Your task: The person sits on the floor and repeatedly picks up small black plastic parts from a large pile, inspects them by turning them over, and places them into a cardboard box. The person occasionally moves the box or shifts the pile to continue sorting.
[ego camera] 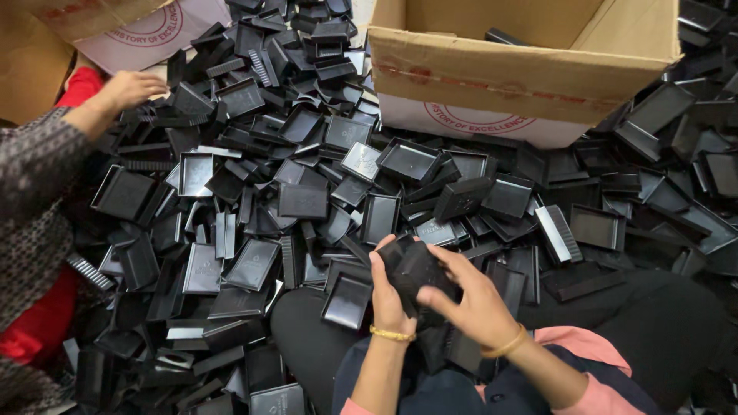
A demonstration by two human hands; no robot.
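Cardboard box (492,73) with a red round stamp sits far right; our left hand (390,296) and right hand (473,296) grip a black plastic part (411,265) amid scattered black trays (254,261).

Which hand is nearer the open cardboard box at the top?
Right. The right hand sits below the cardboard box, roughly under its middle; the left hand is further left, below its left corner. Both grip a black plastic piece.

Trays (254,265): black throughout, some with ribbed edges. Held tray (413,269): black. Box (523,73): brown, white lower panel with a red round stamp. Bangles (392,334): gold. Sleeves (596,396): pink. Trousers (646,323): black. Co-worker's sleeve (34,165): dark with a small pale print; garment beneath red.
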